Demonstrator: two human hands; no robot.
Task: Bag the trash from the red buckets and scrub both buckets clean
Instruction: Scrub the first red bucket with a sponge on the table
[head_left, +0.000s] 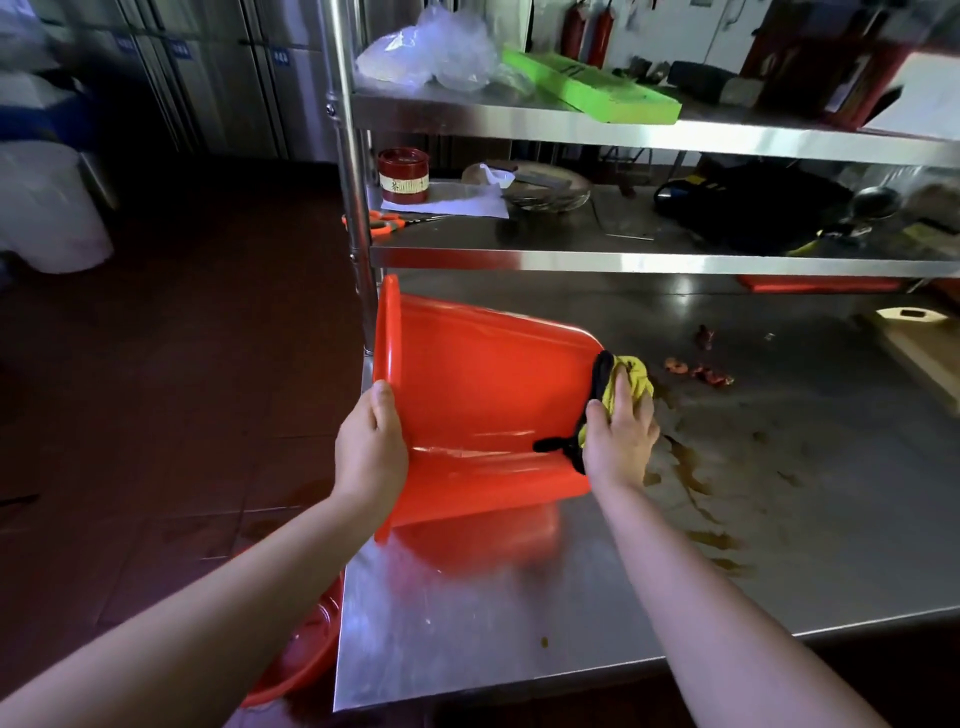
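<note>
A red bucket (483, 410) lies on its side on the steel table (675, 545), its mouth facing left past the table's edge. My left hand (370, 452) grips the bucket's rim at the near left. My right hand (621, 441) holds a yellow and black cloth (626, 384) against the bucket's bottom. A second red bucket (304, 660) sits on the floor below the table's left corner, partly hidden by my left arm.
Brown liquid smears (696, 483) and red scraps (701, 374) lie on the table right of the bucket. Steel shelves above hold orange scissors (379, 221), a red tin (403, 175), plates, a black wok (753, 213), a green board (592, 88) and plastic bags (431, 52). A white bag (47, 208) stands far left.
</note>
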